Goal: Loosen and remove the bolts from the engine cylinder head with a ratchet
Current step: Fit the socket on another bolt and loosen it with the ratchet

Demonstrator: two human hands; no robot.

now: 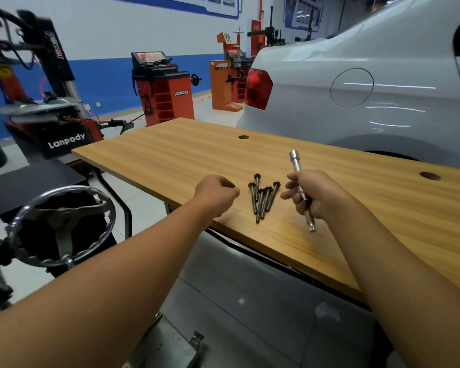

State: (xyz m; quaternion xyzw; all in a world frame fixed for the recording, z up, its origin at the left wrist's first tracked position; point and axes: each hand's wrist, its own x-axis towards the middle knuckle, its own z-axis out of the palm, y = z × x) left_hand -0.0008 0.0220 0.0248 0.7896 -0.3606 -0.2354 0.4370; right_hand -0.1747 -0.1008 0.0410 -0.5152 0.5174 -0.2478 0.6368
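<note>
Right hand (314, 193) at 3 o'clock of centre, fingers curled round a silver extension bar (301, 188), socket end up toward 12 o'clock, square drive end projecting below the fist; presumably kept in hand for refitting to a ratchet, none visible here. Left hand (216, 192) at 9 o'clock of the bolts (264, 198), fingers loosely curled, nothing seen in them; grip otherwise not discernible from behind. Six dark bolts bunched between the hands on the wooden table (383, 208), heads toward 12 o'clock, apparently gathered to prevent rolling or loss. Engine cylinder head out of view; metal fixture at 6 o'clock cropped and unidentifiable. Handwheel (61, 227) at 8 o'clock, white car (356, 102) at 2 o'clock, both partly cut off.
</note>
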